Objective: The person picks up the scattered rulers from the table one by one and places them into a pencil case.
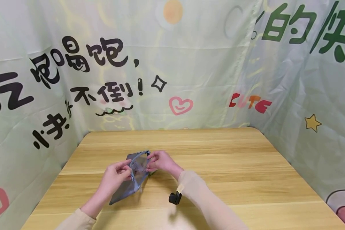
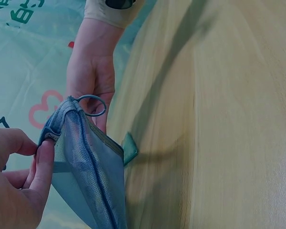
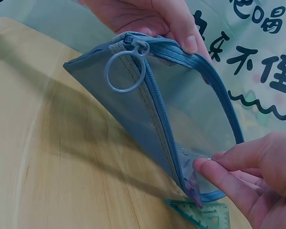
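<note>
A blue-grey mesh zip pouch [image 1: 123, 193] stands tilted with its mouth spread open; a ring pull [image 3: 125, 71] hangs at one end of the zip. My left hand [image 1: 116, 175] pinches the pouch's rim between thumb and fingers, near a small tag in the left wrist view. At the opposite side of the mouth is my right hand [image 3: 262, 176], thumb and forefinger pinching a clear, purple-tinted plastic piece [image 3: 193, 188] at the opening. Its exact kind cannot be made out. Below the mouth, a green transparent set square [image 3: 212, 215] lies on the table, partly covered by the pouch.
The wood-grain table [image 1: 233, 159] extends well to the right of the pouch and behind it. A small black camera [image 1: 174, 198] hangs at my right sleeve, over the tabletop. Printed cloth curtains [image 1: 207, 73] enclose the table's back and sides.
</note>
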Available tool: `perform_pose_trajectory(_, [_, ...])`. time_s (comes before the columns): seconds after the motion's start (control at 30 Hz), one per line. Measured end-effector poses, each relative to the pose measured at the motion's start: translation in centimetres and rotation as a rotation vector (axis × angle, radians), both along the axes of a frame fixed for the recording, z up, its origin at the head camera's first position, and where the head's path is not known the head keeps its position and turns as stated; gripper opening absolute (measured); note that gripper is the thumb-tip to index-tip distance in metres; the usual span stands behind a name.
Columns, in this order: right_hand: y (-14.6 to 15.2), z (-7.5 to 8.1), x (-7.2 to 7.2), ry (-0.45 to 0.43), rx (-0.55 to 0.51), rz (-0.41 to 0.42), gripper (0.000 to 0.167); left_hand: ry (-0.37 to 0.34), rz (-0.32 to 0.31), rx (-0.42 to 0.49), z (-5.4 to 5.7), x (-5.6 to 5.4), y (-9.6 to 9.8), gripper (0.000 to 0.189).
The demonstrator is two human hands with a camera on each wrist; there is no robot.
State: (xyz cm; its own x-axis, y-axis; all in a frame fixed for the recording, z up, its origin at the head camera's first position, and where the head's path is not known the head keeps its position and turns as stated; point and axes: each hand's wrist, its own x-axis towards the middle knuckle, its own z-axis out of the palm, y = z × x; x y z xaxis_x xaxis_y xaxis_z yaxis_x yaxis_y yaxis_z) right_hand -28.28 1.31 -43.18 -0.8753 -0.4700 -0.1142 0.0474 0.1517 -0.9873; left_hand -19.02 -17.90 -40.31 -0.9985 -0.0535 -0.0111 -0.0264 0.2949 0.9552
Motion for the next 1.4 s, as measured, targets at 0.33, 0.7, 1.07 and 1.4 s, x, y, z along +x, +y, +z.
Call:
perform_pose_trajectory(0.33, [0.2, -0.2, 0.2, 0.132, 0.185, 0.062, 0.038, -0.004, 0.001, 0.007, 0.0, 0.0, 0.1, 0.046])
perform_pose_trajectory(0.7, [0.9, -0.1, 0.4, 0.249, 0.289, 0.099, 0.046, -0.003, 0.004, 0.015, -0.1, 0.1, 0.1, 0.046])
perform_pose_trajectory(1.07, [1.5, -0.2, 0.0, 0.227, 0.261, 0.103, 0.049, -0.02, 0.014, 0.014, -0.1, 0.0, -0.1, 0.047])
perform_pose_trajectory(1.4, [2.0, 0.4, -0.1, 0.234, 0.263, 0.118, 0.051, -0.019, 0.025, 0.004, 0.0, -0.1, -0.3, 0.048])
